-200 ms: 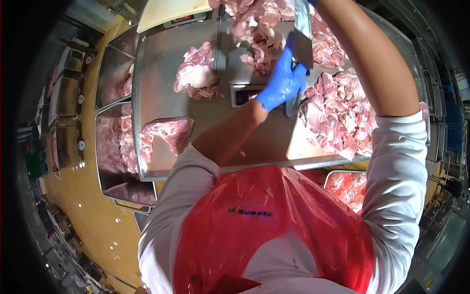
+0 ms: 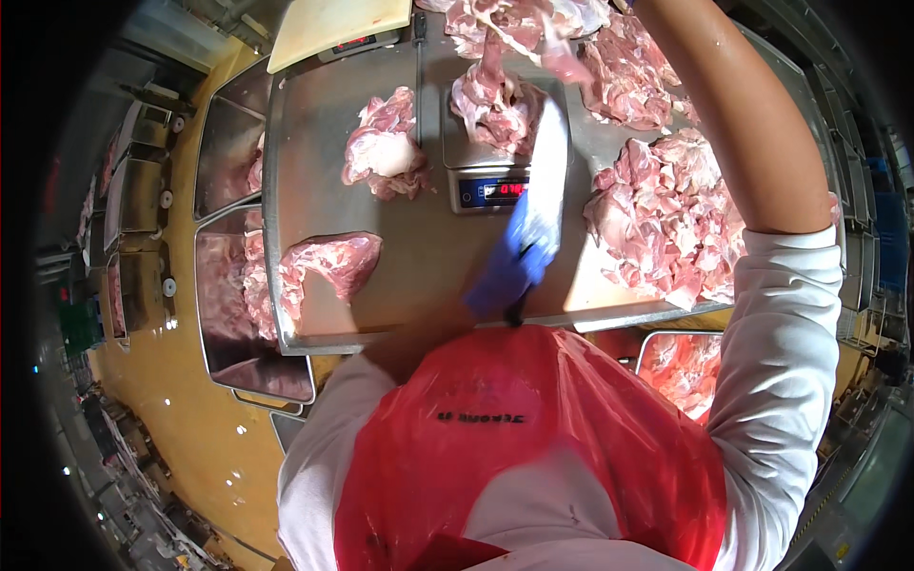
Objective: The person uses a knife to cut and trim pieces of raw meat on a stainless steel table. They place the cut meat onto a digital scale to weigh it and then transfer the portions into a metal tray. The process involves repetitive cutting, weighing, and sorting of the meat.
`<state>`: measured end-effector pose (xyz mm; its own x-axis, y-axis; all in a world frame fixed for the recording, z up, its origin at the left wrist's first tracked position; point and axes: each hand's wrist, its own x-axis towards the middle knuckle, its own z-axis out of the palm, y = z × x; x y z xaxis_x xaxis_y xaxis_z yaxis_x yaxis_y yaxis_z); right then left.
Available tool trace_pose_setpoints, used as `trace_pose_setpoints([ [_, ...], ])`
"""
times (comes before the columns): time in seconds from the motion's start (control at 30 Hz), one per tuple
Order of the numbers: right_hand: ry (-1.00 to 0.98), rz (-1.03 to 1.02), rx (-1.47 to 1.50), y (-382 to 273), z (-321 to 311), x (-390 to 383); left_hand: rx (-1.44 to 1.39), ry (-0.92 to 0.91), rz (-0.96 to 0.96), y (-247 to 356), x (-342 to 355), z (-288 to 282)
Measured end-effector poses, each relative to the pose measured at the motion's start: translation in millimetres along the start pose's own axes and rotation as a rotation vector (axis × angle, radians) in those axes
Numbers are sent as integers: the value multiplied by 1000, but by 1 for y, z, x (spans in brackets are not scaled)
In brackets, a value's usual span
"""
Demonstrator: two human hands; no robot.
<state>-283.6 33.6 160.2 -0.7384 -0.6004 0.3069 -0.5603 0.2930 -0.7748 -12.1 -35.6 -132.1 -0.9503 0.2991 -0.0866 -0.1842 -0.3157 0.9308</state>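
Note:
My left hand (image 2: pixel 519 262), in a blue glove and blurred by motion, is closed around the dark handle of a knife (image 2: pixel 547 157). Its broad, bright blade points away from me, beside a piece of raw meat (image 2: pixel 495 105) on the scale (image 2: pixel 466 193). My right arm reaches to the far edge of the picture. Only a sliver of blue glove on my right hand (image 2: pixel 624 4) shows there, its fingers out of sight. Just left of it, a blurred strip of meat (image 2: pixel 562 59) hangs by the far meat pile (image 2: pixel 524 24).
A large heap of cut meat (image 2: pixel 666 219) lies right on the steel table (image 2: pixel 428 257). Two separate meat pieces (image 2: pixel 386 143) (image 2: pixel 338 266) lie left. Metal tubs (image 2: pixel 224 352) with meat stand off the left edge, another tub (image 2: pixel 676 366) by my apron. A pale cutting board (image 2: pixel 333 29) is far left.
My left hand has drawn back toward me with the knife, uncovering the scale's display. The meat over the scale now shows as a separate piece, with a blurred strip beyond it.

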Motion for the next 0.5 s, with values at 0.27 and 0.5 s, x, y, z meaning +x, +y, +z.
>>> trace_pose_setpoints([
  [0.27, -5, -47, 218, -23, 27, 29, 79, 247, -130, 94, -76, -61],
  [0.5, -86, -311, -313, -75, 94, 64, -47, 101, 201, 161, 121, -72],
])
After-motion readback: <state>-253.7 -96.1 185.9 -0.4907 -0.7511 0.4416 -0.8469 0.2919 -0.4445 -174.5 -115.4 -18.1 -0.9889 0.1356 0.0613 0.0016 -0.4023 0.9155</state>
